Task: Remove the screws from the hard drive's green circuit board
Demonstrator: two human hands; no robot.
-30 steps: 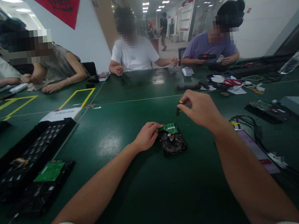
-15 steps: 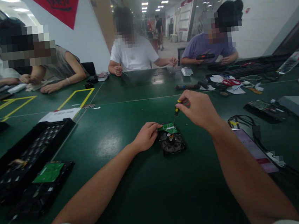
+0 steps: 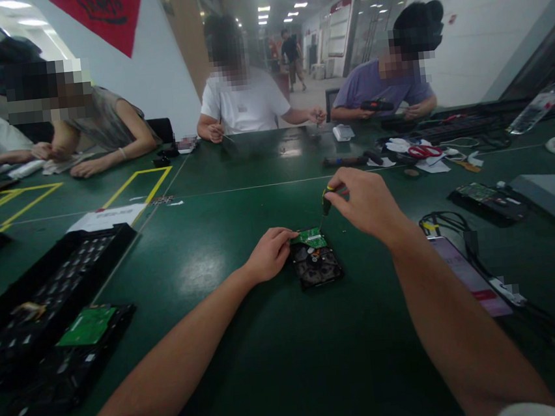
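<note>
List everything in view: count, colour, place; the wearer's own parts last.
Hard drive: one, black with green board, table middle
Screwdriver: one, dark and yellow, over board's right
Other hard drives: two, black-green, lower left and right
Tray: one, black, left
Paper sheet: one, white, behind tray
Phone: one, pinkish screen, right
Cables: several, mostly black, right
Box: one, grey, right
Scissors: one, red, far right
Bottle: one, clear, far right
Power tool: one, black-red, far side
Posters: two, red, upper left
Table: one, green, throughout
Other people: at least five, mixed clothing, beyond table
Other small items: several, indistinct, far side
Left hand: one, bare, at board's left
Right hand: one, bare, holding screwdriver
</note>
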